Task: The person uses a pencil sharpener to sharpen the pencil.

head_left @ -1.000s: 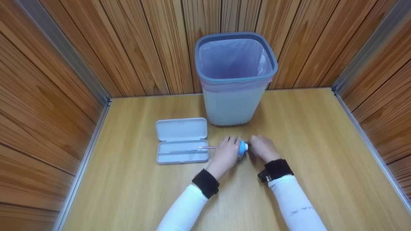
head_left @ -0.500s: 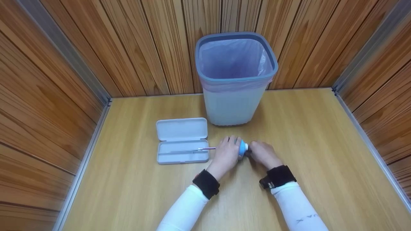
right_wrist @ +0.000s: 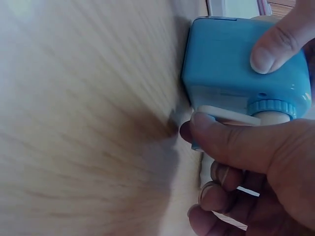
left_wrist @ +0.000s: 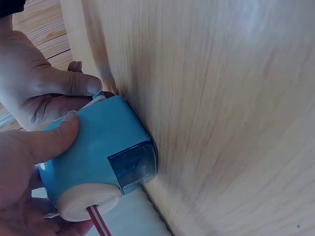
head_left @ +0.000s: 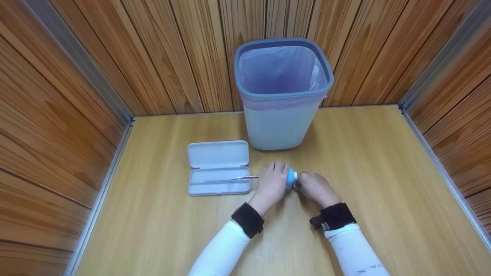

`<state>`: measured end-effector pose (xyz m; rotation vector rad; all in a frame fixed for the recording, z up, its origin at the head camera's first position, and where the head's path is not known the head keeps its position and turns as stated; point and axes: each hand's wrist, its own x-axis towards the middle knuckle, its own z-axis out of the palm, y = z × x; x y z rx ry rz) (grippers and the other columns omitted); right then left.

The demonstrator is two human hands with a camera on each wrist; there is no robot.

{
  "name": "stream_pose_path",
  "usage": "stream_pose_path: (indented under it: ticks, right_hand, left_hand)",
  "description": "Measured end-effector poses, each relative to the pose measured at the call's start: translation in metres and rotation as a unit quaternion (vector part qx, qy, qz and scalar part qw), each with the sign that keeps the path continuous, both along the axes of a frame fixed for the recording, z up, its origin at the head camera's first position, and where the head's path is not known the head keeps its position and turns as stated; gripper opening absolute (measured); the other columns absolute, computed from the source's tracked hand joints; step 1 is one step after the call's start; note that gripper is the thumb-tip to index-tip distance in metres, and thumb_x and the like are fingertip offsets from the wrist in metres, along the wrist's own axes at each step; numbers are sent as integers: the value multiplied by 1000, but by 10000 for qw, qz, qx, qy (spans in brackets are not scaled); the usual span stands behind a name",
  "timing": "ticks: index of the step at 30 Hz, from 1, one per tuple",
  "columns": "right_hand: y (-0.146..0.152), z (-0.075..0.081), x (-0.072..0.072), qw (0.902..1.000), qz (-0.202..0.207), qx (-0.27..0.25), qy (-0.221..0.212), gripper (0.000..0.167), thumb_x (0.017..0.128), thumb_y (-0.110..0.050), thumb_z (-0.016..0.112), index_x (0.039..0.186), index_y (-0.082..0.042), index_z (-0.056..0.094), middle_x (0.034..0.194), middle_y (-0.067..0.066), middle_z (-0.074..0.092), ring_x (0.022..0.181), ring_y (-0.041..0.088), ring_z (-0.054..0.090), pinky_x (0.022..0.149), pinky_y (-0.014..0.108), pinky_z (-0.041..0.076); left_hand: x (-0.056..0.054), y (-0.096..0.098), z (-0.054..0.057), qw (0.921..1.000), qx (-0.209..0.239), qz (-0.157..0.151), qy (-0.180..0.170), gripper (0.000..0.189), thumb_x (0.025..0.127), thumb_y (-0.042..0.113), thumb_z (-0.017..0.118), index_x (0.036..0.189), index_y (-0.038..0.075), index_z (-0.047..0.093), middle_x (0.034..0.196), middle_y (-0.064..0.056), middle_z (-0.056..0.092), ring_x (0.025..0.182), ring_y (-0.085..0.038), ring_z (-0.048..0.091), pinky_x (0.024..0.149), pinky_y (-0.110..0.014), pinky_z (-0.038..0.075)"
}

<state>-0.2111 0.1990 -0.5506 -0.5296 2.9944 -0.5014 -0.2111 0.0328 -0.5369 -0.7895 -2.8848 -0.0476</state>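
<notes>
My left hand (head_left: 271,184) grips a blue hand-crank pencil sharpener (left_wrist: 108,137) on the table, its thumb lying on the housing. A red-and-white striped pencil (left_wrist: 100,222) sticks out of the round white holder at one end. Opposite it, the thumb and a finger of my right hand (right_wrist: 261,162) pinch the knob of the white crank handle (right_wrist: 229,115). A dark see-through shavings drawer (left_wrist: 134,167) shows on the sharpener's side. In the head view, my left hand covers most of the sharpener, and the pencil's free end reaches over the pencil case.
An open pale grey pencil case (head_left: 218,155) lies just left of my left hand, with a thin divider in its lower half. Behind the hands stands a tall bin (head_left: 280,126) with a grey rim and a liner. Wooden panel walls (head_left: 184,57) enclose the table.
My right hand and wrist have shifted a little toward me and to the right, still at the crank. The left hand stays in place on the sharpener.
</notes>
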Motion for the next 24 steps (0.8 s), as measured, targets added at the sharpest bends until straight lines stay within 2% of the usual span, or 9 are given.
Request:
stream_pose_path:
  ticks: [8,14,18,24]
  right_hand:
    - [1,8,9,9994,152,-58,-295,7,83,1,67,82,-4,70,67,1,55,59,18,46,55,35,43]
    - [3,19,19,9956,79,-137,-926,9,91,-3,64,93,-6,72,68,0,51,61,18,47,53,31,40]
    - [2,25,23,9930,20,-135,-1170,10,94,-5,62,98,-6,70,69,1,50,62,19,47,54,31,40]
    - [2,31,25,9950,286,-33,-953,6,93,-6,63,93,-5,69,69,0,50,62,18,47,53,32,40]
  left_hand:
    - [0,1,1,9999,-24,43,-126,61,85,35,75,138,11,56,122,-11,55,113,-26,52,99,-37,44]
    - [0,0,1,9999,113,0,-87,57,86,31,75,136,10,58,119,-12,56,109,-26,53,96,-38,46]
    - [0,1,0,9998,146,24,-108,58,84,31,76,136,11,58,119,-12,55,109,-26,53,95,-38,46]
    - [-2,1,1,9998,196,32,-42,55,83,28,76,133,12,61,116,-11,56,106,-26,53,92,-38,47]
